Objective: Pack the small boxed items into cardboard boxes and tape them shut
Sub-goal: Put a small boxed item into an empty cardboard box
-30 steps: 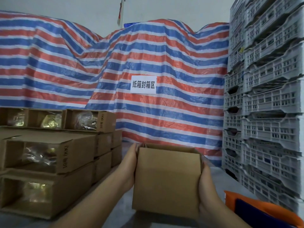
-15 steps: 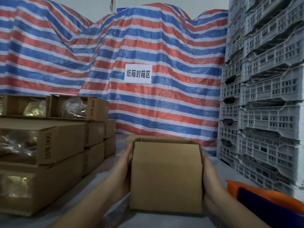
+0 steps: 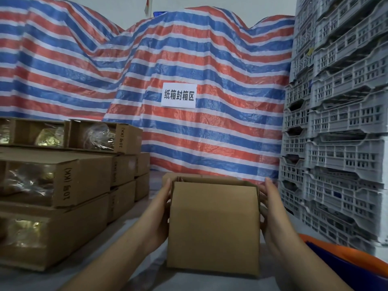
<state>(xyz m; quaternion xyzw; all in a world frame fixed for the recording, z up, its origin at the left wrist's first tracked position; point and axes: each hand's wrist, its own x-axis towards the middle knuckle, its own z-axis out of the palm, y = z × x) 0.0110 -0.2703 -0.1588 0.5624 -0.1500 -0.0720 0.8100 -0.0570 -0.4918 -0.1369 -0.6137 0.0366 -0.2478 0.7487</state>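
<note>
Brown corrugated box [image 3: 213, 227] sits upright on grey desk [image 3: 134, 219], centre-front, top open, flaps not folded in. L hand [image 3: 161, 213] flat against its left wall, R hand [image 3: 270, 208] against right wall; fingers straight, pressing from both sides, nothing curled round it. Box interior not visible from here, so can't tell if anything's inside. Stack of windowed item boxes [image 3: 63, 185] to the left, near but apart from the box. Grey crates [image 3: 336, 122] stacked at right; striped tarp [image 3: 189, 49] w/ white sign [image 3: 179, 95] behind; orange bin [image 3: 346, 257] at lower right.

Risks, judged: thin walls held only by side pressure, so squeezing too hard could buckle them or skew the box out of square. Bottom seam unseen; if untaped, loading items may push it out. Sliding it left could knock the stack.
</note>
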